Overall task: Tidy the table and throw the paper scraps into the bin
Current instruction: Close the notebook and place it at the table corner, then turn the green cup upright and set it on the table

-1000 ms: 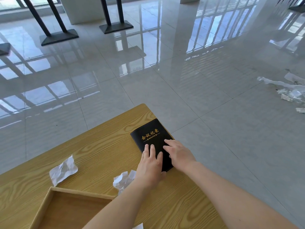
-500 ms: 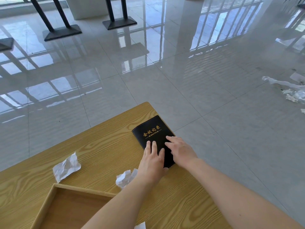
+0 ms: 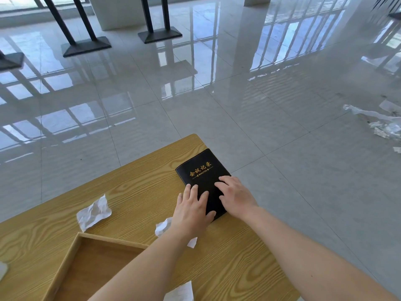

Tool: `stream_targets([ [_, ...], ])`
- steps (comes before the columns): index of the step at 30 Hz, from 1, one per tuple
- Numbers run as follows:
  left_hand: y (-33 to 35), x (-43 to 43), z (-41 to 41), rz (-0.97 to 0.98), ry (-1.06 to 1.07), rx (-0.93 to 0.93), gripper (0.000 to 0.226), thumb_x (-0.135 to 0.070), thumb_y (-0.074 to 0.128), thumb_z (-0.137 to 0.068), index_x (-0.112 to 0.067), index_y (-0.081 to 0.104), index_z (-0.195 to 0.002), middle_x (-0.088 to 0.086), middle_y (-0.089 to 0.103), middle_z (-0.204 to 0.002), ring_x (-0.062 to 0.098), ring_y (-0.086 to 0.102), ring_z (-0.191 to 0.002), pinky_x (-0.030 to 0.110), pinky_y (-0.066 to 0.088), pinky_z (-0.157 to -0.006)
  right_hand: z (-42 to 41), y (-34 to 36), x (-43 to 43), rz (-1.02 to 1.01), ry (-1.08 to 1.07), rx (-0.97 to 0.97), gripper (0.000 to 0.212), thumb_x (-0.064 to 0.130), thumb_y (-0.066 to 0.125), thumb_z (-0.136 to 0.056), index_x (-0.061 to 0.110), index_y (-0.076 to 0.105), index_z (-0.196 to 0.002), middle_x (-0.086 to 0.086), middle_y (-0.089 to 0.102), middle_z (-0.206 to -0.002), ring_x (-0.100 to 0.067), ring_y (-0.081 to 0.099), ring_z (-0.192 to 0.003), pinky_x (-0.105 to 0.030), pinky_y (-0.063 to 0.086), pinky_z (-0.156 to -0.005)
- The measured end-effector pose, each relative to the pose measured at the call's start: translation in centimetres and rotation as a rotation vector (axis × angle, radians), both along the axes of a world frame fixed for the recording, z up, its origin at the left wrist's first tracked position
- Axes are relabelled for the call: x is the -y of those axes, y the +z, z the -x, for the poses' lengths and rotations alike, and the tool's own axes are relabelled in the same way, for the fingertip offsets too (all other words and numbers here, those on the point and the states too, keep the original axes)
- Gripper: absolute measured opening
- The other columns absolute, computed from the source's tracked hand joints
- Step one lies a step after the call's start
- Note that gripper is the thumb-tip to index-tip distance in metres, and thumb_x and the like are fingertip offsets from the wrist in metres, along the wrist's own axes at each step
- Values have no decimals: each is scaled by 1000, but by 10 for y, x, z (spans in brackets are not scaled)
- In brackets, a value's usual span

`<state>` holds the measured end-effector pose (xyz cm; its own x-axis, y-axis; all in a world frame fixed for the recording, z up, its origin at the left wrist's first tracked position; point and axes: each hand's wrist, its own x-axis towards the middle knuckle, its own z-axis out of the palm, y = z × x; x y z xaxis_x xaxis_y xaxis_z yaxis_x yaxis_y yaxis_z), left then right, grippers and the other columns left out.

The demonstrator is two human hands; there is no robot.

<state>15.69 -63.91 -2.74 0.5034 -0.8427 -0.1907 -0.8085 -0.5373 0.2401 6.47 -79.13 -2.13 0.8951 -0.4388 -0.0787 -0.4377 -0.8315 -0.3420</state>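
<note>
left hand [image 3: 191, 210] flat, palm down, fingers spread on notebook [image 3: 201, 170], grip pinching nothing | right hand [image 3: 236, 196] flat beside it, fingers splayed on cover | notebook at table [image 3: 134, 183] far corner | scraps [image 3: 93, 212] [image 3: 163, 228] on table, near tray [image 3: 71, 255]

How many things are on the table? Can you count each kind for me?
Crumpled paper scraps: 3 (one by the tray, one partly under the left arm, one at the near edge)
Black notebook: 1
Wooden tray: 1
Pale thing cut off at the left edge, cannot tell what: 1
Total: 6
</note>
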Motion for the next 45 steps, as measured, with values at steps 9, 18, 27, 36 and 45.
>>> stream_targets([
  [9,28,-76,-13,26,135,109,69,-55,43,-94,-25,21,-151,13,15,-162,36,-1,-151,55,12,-121,-14,32,-58,-23,98,127,54,25,66,-91,19,48,-141,0,49,-141,-18,39,-133,-35,45,-105],
  [18,53,-168,-18,43,291,189,72,-56,43,-94,-25,16,-153,13,9,-163,36,-6,-151,55,7,-122,-31,51,-144,-57,265,169,58,32,67,-90,21,45,-143,2,51,-140,-17,42,-132,-31,40,-107],
  [27,72,-268,-6,65,498,198,71,-54,46,-92,-23,20,-151,13,10,-162,35,-2,-151,56,9,-121,-59,73,-228,-76,426,165,56,30,67,-89,20,48,-141,1,56,-136,-19,46,-127,-30,40,-106],
  [36,86,-403,12,67,696,210,68,-51,45,-94,-25,23,-152,12,17,-160,36,7,-150,55,15,-120,-91,84,-345,-91,547,165,48,31,66,-89,22,54,-135,2,61,-128,-17,52,-122,-29,42,-102],
  [45,74,-549,7,62,862,165,66,-48,53,-91,-23,32,-149,12,27,-156,35,14,-149,51,19,-120,-112,71,-488,-216,597,44,49,30,63,-92,22,50,-139,-6,58,-136,-23,49,-129,-34,41,-106],
])
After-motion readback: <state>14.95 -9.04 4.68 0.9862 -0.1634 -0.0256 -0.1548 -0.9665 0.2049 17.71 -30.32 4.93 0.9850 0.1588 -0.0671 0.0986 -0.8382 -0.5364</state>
